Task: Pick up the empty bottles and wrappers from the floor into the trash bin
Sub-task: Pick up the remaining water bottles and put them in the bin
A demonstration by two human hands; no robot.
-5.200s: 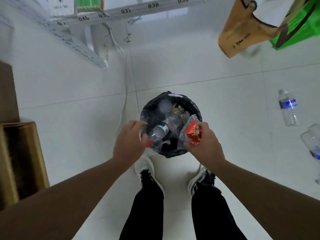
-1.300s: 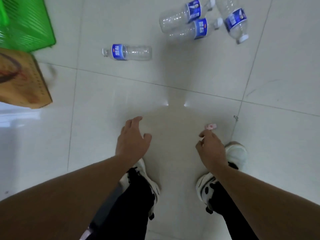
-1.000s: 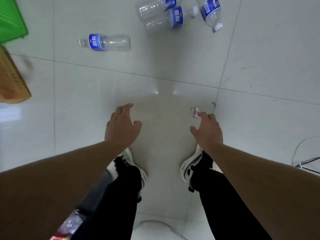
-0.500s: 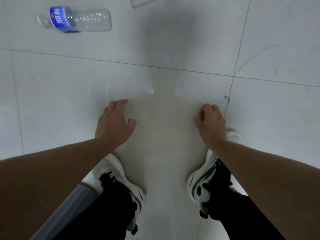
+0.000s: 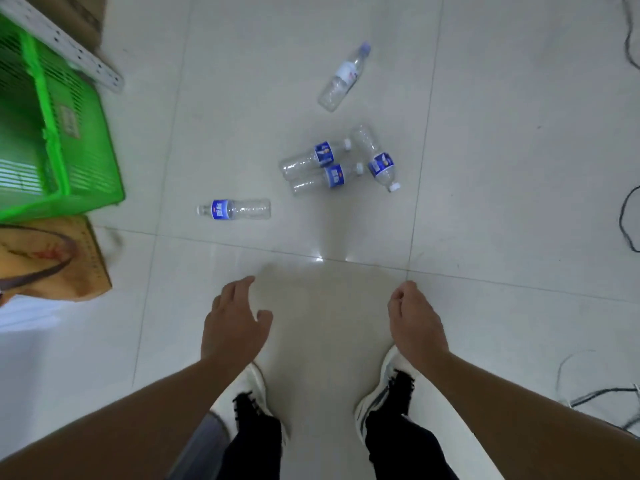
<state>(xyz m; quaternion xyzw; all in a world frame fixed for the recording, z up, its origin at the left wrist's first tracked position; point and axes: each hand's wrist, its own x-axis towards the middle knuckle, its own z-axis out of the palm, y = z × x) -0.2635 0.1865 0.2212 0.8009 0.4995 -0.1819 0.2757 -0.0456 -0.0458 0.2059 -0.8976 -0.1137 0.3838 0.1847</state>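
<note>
Clear, ribbed plastic bottles lie scattered on the glossy pale tiled floor (image 5: 502, 168). The landmark is a cluster of three blue-labelled bottles (image 5: 337, 164) lying on their sides: two of them side by side and touching, the third angled across their cap ends with its white cap pointing toward the person. Well to the left of the cluster, and slightly nearer the person, a single blue-labelled bottle (image 5: 235, 209) lies flat with its cap pointing left. Beyond the cluster, apart from it, a white-labelled clear bottle (image 5: 343, 79) with a pale cap lies on a diagonal.

Nearer than the cluster, across a grout line, the left hand (image 5: 235, 323) hangs above the floor with fingers loosely spread, holding nothing. The right hand (image 5: 415, 322) is curled into a loose fist with knuckles up; whether anything sits inside it cannot be seen. Below the hands are white sneakers (image 5: 377, 407) and black trouser legs.

Far left of the cluster stands a bright green slotted plastic basket (image 5: 59, 140), and just in front of it a tan paper bag (image 5: 52, 261) with a dark handle. Right of the cluster, dark thin cables (image 5: 627, 220) loop along the frame edge.
</note>
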